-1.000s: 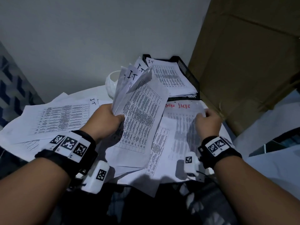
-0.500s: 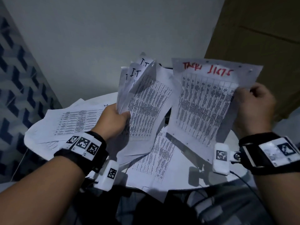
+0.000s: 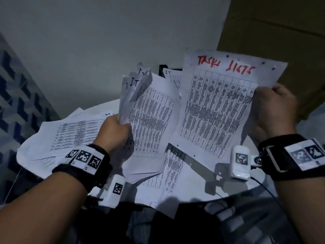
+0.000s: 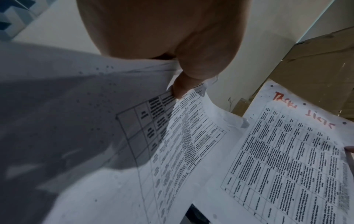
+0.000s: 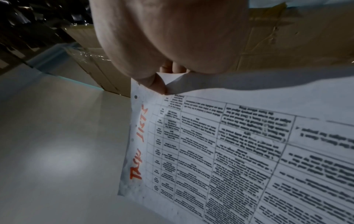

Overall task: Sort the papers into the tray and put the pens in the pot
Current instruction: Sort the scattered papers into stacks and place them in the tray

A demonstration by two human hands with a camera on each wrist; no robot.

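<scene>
My left hand (image 3: 117, 128) grips a fanned bundle of printed sheets (image 3: 149, 110), marked "IT" at their tops, and holds it upright over the table; the left wrist view shows the thumb pinching the bundle (image 4: 191, 128). My right hand (image 3: 271, 110) pinches the right edge of a single sheet headed "TASK LISTS" in red (image 3: 216, 110), lifted beside the bundle and seen again in the right wrist view (image 5: 239, 151). A corner of the black tray (image 3: 162, 68) with papers in it peeks out behind the held sheets. No pens or pot show.
More printed sheets (image 3: 70, 138) lie spread over the round white table (image 3: 246, 184), some hanging over its near edge. A grey wall stands behind, brown cardboard (image 3: 281, 32) at the right, and a blue patterned panel (image 3: 15, 103) at the left.
My right hand has picked the "TASK LISTS" sheet off the table and raised it upright beside the bundle. My left hand has kept its grip on the bundle.
</scene>
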